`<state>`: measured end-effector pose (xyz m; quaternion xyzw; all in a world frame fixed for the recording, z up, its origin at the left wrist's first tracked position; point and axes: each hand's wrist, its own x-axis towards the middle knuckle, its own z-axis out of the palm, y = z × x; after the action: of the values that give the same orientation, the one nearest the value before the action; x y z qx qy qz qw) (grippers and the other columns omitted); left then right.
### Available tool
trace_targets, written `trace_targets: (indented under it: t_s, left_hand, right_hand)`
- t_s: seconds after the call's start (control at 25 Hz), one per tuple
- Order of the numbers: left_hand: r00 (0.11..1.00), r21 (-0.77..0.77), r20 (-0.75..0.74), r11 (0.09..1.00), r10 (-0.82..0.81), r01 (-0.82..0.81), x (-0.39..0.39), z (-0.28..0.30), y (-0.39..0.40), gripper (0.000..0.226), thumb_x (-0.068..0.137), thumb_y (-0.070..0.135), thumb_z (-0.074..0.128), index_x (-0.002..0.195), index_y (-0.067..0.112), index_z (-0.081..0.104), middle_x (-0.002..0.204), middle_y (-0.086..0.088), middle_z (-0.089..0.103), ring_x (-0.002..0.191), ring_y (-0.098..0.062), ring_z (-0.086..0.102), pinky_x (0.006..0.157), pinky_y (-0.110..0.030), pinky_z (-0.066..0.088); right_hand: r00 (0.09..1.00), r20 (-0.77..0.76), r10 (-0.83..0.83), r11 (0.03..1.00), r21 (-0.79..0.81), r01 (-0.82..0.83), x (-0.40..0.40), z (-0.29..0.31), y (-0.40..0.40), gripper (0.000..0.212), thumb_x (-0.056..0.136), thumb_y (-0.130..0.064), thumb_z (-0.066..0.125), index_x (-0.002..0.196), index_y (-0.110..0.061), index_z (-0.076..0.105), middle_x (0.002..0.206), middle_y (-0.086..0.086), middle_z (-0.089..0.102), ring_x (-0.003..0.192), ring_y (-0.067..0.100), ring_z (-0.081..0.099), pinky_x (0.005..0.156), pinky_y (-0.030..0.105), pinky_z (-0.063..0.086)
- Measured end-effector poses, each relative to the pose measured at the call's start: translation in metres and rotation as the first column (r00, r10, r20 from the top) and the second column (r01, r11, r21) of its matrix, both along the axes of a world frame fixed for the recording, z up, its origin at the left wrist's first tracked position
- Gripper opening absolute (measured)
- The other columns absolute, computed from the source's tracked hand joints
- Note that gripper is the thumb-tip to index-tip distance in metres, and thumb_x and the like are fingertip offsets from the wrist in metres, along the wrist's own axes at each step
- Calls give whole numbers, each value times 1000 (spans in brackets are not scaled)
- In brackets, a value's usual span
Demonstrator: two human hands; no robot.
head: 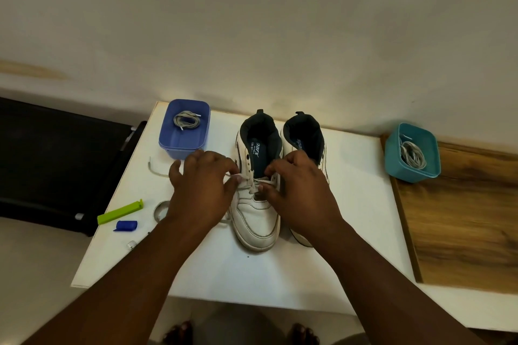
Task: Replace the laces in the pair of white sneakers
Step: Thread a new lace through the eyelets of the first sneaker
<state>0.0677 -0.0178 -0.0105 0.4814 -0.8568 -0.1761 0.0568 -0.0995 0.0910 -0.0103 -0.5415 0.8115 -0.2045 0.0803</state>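
2 white sneakers [256, 221] stood side by side on the white tabletop [361, 204], toes toward the near edge. Over the left one, the left hand [200, 190] pinched one end of its white lace [253, 182] and the right hand [298, 193] pinched the other. A blue tub [183, 143] (grey laces coiled inside) sat far left; a teal tub [412, 154] of laces sat right, on a wooden surface. A green clip [120, 211] and blue cap [126, 226] lay near left.
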Motion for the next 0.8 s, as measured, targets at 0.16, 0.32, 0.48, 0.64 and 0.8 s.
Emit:
trace_targets:
  t_s: [0.16, 0.32, 0.48, 0.64, 0.8]
  left_hand:
    - [986, -127, 17, 978, 168, -164, 10, 9, -5, 23, 97, 47, 58, 113, 33, 68, 122, 0, 64, 116, -25, 57, 98, -49, 41]
    - [986, -59, -72, 987, 148, -152, 6, 14, 4, 34, 90, 39, 70, 121, 27, 59, 129, -6, 54, 114, -27, 54, 88, -39, 43]
    - [994, -28, 106, 1000, 11, -8, 2, 13, 14, 36, 91, 54, 63, 125, 40, 61, 137, 1, 47, 126, -23, 41, 98, -35, 40]
    - [980, -66, 197, 998, 26, -14, 5, 10, 15, 35, 92, 58, 58, 120, 39, 68, 144, 6, 40, 134, -21, 32, 104, -41, 31]
    - [973, -26, 228, 999, -21, 28, 8, 6, 20, 43, 93, 58, 56, 132, 42, 56, 162, 0, 20, 152, -28, 8, 119, -52, 12]
  right_hand:
    - [1000, -6, 2, 1000, -30, -2, 0, 0, 1, 28, 87, -43, 77, 112, -33, 70, 111, -7, 52, 103, 16, 55, 83, 29, 48]
    - [1000, 3, -2, 1000, -16, 2, 0, -1, 2, 33, 85, -44, 78, 114, -35, 68, 114, -7, 54, 105, 17, 56, 87, 33, 52]
    - [1000, 8, -4, 1000, -2, 4, 1, -1, 3, 41, 81, -52, 81, 117, -38, 66, 116, -9, 54, 106, 15, 56, 88, 35, 53]
    - [1000, 3, -19, 1000, 2, 19, 2, 0, 2, 46, 78, -57, 81, 117, -38, 66, 117, -9, 54, 106, 15, 56, 89, 35, 53]
    - [1000, 10, -20, 1000, 15, 20, 2, 1, 2, 48, 78, -58, 81, 118, -38, 65, 119, -9, 53, 109, 16, 55, 91, 35, 51]
